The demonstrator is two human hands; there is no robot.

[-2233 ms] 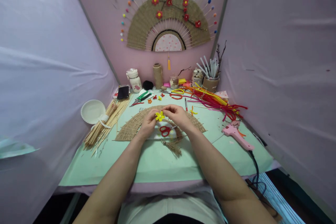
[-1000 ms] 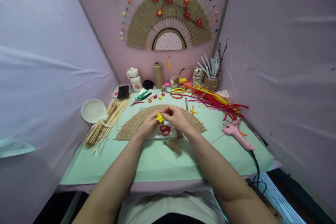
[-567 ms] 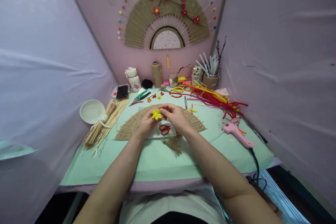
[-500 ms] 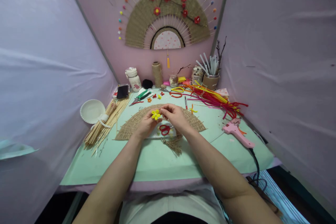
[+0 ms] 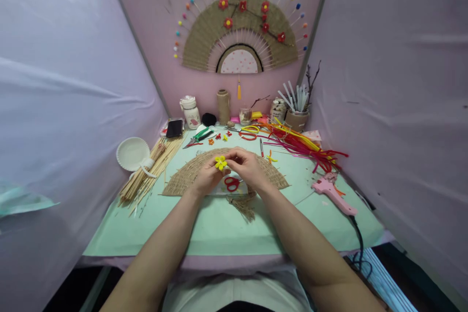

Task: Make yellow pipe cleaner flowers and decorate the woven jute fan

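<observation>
A small yellow flower (image 5: 221,163), with the look of bent pipe cleaner, is held up over the middle of the woven fan. My left hand (image 5: 206,176) grips it from below and the left. From the right, the bent fingers of my right hand (image 5: 245,165) close on the flower's edge; their tips are partly hidden. Under both hands lies the woven straw-coloured fan (image 5: 186,174), with a twine tassel (image 5: 243,208) at its lower edge. Red-handled scissors (image 5: 231,184) rest on the fan's pale centre, just below my hands.
A pink glue gun (image 5: 334,195) with a cord lies at the right. Red and yellow pipe cleaners (image 5: 300,142) spread behind it. Bundled sticks (image 5: 142,180) and a white dish (image 5: 133,154) are at the left. Green-handled pliers (image 5: 200,135) and small flowers lie behind the fan.
My right fingers have moved in against the yellow flower, which has turned slightly in my left hand. The camera view has shifted, so the background sits a little lower and further right.
</observation>
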